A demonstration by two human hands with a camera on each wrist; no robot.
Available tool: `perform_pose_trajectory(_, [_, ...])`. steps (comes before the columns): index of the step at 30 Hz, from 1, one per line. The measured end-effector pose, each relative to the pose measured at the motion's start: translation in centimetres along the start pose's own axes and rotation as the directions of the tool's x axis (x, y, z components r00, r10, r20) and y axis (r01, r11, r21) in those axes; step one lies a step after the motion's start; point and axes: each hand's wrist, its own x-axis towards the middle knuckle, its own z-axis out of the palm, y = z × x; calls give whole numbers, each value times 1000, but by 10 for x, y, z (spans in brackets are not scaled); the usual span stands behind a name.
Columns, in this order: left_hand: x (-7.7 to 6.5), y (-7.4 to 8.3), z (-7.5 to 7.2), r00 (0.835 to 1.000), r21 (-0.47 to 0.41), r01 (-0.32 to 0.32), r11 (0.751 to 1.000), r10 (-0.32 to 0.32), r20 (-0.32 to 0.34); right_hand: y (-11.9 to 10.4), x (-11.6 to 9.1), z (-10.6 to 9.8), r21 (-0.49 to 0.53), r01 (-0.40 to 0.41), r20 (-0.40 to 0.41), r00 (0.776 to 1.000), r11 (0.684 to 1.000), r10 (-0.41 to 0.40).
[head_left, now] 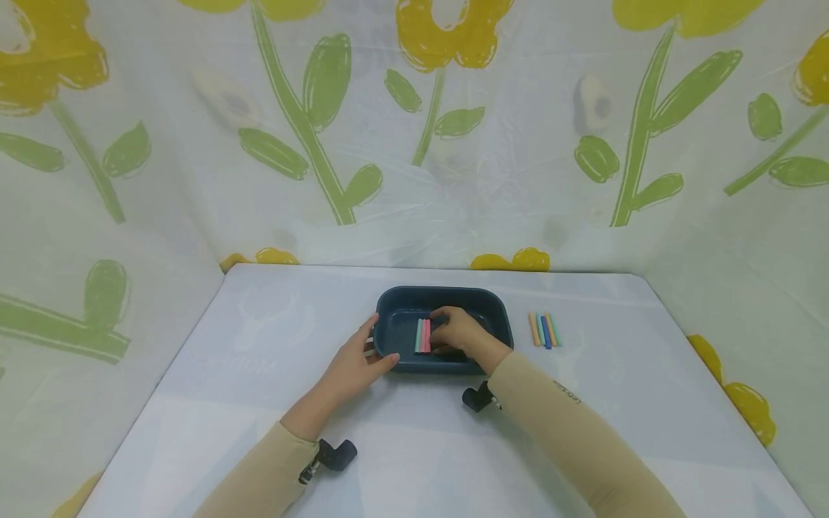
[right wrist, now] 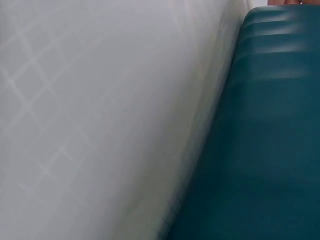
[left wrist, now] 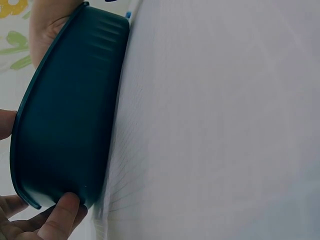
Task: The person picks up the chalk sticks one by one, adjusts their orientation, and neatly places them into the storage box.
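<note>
A dark blue-green rectangular tub [head_left: 440, 367] stands on the table. Inside it a pale green chalk stick [head_left: 418, 336] and pink chalk sticks [head_left: 424, 336] lie side by side. My left hand [head_left: 352, 363] grips the tub's left end, thumb at the front rim and fingers along the outer wall; the left wrist view shows fingertips [left wrist: 65, 210] against that wall. My right hand [head_left: 463, 334] reaches into the tub from the right, its curled finger and thumb at the two ends of the rightmost pink stick. In the right wrist view the tub's wall [right wrist: 270, 130] hides that hand's fingers.
Right of the tub, several chalk sticks [head_left: 545, 330] in orange, green and blue lie in a row on the white-covered table [head_left: 414, 460]. A flower-printed curtain [head_left: 505, 201] stands behind the table and along its sides.
</note>
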Motion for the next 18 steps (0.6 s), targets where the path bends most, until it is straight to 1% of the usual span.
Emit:
perform_pose_trajectory(6, [1, 0, 0, 1000, 0, -2, 1000, 2, 0, -2, -2, -5, 24, 10, 12, 1000, 1000, -11])
perform_pose_trajectory(12, [1, -1, 0, 1000, 1, 8, 1000, -8, 2, -9, -10, -13, -3, 32, -1, 999, 999, -32])
perform_pose_trajectory(18, [2, -2, -1, 1000, 1, 3, 1000, -3, 2, -13, -19, -26, 57, 86, 15, 996, 995, -87])
